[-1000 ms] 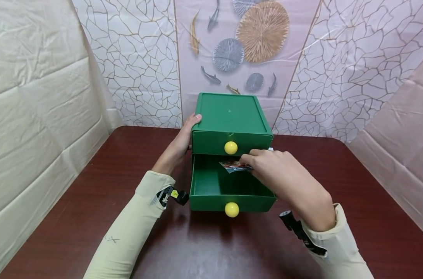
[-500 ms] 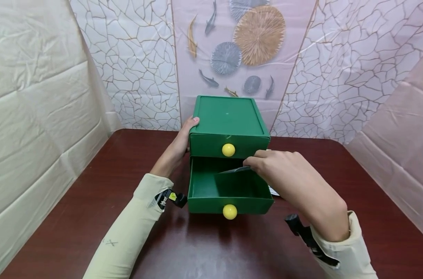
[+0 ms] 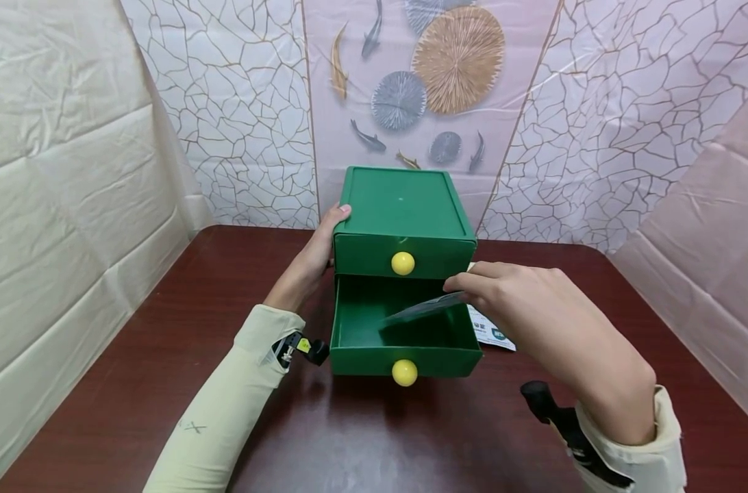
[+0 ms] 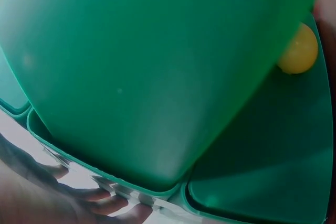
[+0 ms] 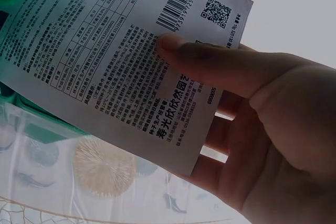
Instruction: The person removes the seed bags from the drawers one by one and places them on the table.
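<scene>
A green two-drawer cabinet [image 3: 400, 198] stands on the table, its lower drawer [image 3: 362, 363] pulled out and its upper one closed. My left hand [image 3: 312, 260] lies along the cabinet's left side, thumb at the top edge; in the left wrist view its fingers [image 4: 113, 204] stretch against the side. Between thumb and fingers, my right hand [image 3: 534, 308] pinches a seed packet [image 3: 426, 308] by its right end. The packet tilts over the drawer, nearly edge-on in the head view. Its printed back, with barcode and QR code, faces the right wrist camera.
Another printed packet [image 3: 492, 335] lies on the table right of the drawer, partly hidden by the cabinet and right hand. Yellow knobs [image 3: 405, 373] stick out from both drawer fronts. A patterned curtain [image 3: 251, 123] hangs behind the dark red table [image 3: 325, 438].
My right hand has moved right with the seed packet, which has turned from showing its picture side to nearly edge-on. More of the packet on the table shows. My left hand stays on the cabinet.
</scene>
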`<state>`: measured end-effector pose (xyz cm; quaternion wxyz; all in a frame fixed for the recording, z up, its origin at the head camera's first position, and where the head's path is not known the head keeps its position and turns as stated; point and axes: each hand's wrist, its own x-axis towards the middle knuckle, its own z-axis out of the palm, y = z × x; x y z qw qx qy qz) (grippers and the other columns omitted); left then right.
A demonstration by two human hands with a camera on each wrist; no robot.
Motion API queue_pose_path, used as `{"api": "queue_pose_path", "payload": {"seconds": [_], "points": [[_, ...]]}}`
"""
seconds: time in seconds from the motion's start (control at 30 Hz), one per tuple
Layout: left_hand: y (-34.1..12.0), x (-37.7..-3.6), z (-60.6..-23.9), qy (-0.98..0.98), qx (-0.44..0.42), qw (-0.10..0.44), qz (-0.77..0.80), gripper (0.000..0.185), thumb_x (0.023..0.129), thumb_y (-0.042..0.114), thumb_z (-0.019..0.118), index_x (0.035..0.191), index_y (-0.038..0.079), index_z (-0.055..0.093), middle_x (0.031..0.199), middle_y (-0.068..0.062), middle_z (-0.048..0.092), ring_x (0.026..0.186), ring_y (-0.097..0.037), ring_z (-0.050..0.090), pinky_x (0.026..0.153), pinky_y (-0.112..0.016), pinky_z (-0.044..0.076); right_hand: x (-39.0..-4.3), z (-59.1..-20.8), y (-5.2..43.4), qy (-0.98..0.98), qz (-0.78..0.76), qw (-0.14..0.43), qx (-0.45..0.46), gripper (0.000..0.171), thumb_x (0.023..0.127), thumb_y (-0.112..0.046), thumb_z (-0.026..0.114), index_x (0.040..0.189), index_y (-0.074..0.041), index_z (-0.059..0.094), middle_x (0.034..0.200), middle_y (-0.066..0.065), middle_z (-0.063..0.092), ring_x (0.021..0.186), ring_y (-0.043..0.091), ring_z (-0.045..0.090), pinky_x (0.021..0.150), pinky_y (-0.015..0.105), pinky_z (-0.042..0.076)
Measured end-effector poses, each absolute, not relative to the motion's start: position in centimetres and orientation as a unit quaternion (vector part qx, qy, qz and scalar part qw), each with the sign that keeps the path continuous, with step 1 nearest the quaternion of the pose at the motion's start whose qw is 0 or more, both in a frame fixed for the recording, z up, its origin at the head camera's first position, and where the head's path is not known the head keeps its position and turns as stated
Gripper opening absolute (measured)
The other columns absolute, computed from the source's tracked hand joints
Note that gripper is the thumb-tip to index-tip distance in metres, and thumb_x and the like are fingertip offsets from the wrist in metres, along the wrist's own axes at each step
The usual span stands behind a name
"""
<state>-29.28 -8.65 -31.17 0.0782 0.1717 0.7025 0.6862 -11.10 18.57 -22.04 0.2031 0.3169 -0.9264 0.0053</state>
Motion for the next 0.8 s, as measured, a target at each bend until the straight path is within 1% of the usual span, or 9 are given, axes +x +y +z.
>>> {"api": "queue_pose_path", "payload": {"seconds": [0.07, 0.1, 0.17, 0.3, 0.4, 0.5, 0.6, 0.7, 0.8], "points": [[-8.6, -29.2, -31.1, 0.702, 0.171, 0.077, 0.687, 0.08, 0.104, 0.06, 0.035, 0.172, 0.029, 0.006, 0.173, -0.011, 0.015, 0.15, -0.033, 0.025, 0.12, -0.06, 0.023, -10.9, -21.9, 18.8, -0.924, 0.008, 0.21, 0.319, 0.048, 0.085, 0.006, 0.081, 0.121, -0.026, 0.077, 0.11, -0.011, 0.074, 0.084, 0.007, 0.068, 0.066, 0.034, 0.057], [-8.6, -29.2, -31.1, 0.701, 0.171, 0.076, 0.688, 0.08, 0.104, 0.06, 0.035, 0.172, 0.029, 0.007, 0.172, -0.011, 0.016, 0.149, -0.033, 0.026, 0.12, -0.06, 0.023, -10.8, -21.9, 19.0, -0.922, 0.01, 0.214, 0.321, 0.049, 0.085, 0.007, 0.081, 0.122, -0.025, 0.077, 0.109, -0.01, 0.073, 0.083, 0.007, 0.068, 0.065, 0.034, 0.057], [-8.5, -29.2, -31.1, 0.702, 0.17, 0.076, 0.687, 0.08, 0.104, 0.06, 0.034, 0.172, 0.029, 0.007, 0.172, -0.011, 0.016, 0.149, -0.032, 0.025, 0.12, -0.059, 0.023, -10.6, -21.7, 19.2, -0.919, 0.007, 0.223, 0.324, 0.052, 0.083, 0.01, 0.079, 0.122, -0.024, 0.077, 0.101, -0.014, 0.07, 0.077, 0.004, 0.063, 0.063, 0.03, 0.054], [-8.5, -29.2, -31.2, 0.703, 0.166, 0.076, 0.687, 0.08, 0.104, 0.061, 0.034, 0.172, 0.029, 0.007, 0.172, -0.012, 0.017, 0.148, -0.033, 0.026, 0.118, -0.059, 0.024, -10.2, -21.5, 19.8, -0.911, 0.004, 0.25, 0.328, 0.06, 0.081, 0.016, 0.068, 0.122, -0.026, 0.077, 0.09, -0.018, 0.064, 0.072, -0.001, 0.052, 0.063, 0.026, 0.05], [-8.6, -29.3, -31.4, 0.705, 0.167, 0.074, 0.685, 0.081, 0.103, 0.061, 0.033, 0.172, 0.028, 0.007, 0.171, -0.013, 0.018, 0.147, -0.033, 0.027, 0.117, -0.059, 0.024, -9.9, -21.3, 20.2, -0.907, 0.005, 0.266, 0.327, 0.06, 0.081, 0.016, 0.064, 0.121, -0.026, 0.077, 0.093, -0.019, 0.066, 0.077, -0.002, 0.056, 0.067, 0.03, 0.054], [-8.7, -29.4, -31.4, 0.705, 0.171, 0.072, 0.685, 0.081, 0.103, 0.061, 0.033, 0.171, 0.027, 0.008, 0.17, -0.013, 0.02, 0.146, -0.032, 0.028, 0.118, -0.059, 0.024, -9.7, -21.2, 20.7, -0.91, 0.008, 0.27, 0.316, 0.055, 0.083, 0.013, 0.069, 0.121, -0.026, 0.077, 0.098, -0.017, 0.07, 0.084, 0.002, 0.063, 0.073, 0.037, 0.057], [-8.7, -29.4, -31.4, 0.702, 0.173, 0.071, 0.687, 0.082, 0.102, 0.061, 0.033, 0.172, 0.027, 0.007, 0.17, -0.013, 0.019, 0.147, -0.032, 0.027, 0.12, -0.058, 0.022, -9.5, -21.1, 21.3, -0.912, 0.019, 0.279, 0.299, 0.046, 0.087, 0.005, 0.075, 0.12, -0.028, 0.077, 0.106, -0.015, 0.075, 0.093, 0.007, 0.07, 0.074, 0.042, 0.058], [-8.6, -29.4, -31.3, 0.701, 0.171, 0.074, 0.688, 0.083, 0.102, 0.061, 0.034, 0.172, 0.027, 0.005, 0.172, -0.011, 0.015, 0.151, -0.03, 0.023, 0.122, -0.058, 0.019, -9.3, -21.1, 21.8, -0.912, 0.028, 0.295, 0.284, 0.038, 0.089, -0.002, 0.078, 0.116, -0.029, 0.078, 0.109, -0.012, 0.076, 0.096, 0.012, 0.073, 0.072, 0.045, 0.058], [-8.5, -29.4, -31.3, 0.702, 0.17, 0.076, 0.687, 0.083, 0.102, 0.061, 0.034, 0.172, 0.028, 0.004, 0.174, -0.009, 0.011, 0.153, -0.03, 0.02, 0.122, -0.058, 0.017, -8.9, -21.1, 22.1, -0.912, 0.022, 0.311, 0.268, 0.035, 0.09, -0.002, 0.076, 0.112, -0.029, 0.078, 0.104, -0.012, 0.076, 0.092, 0.012, 0.072, 0.067, 0.046, 0.056]]}}
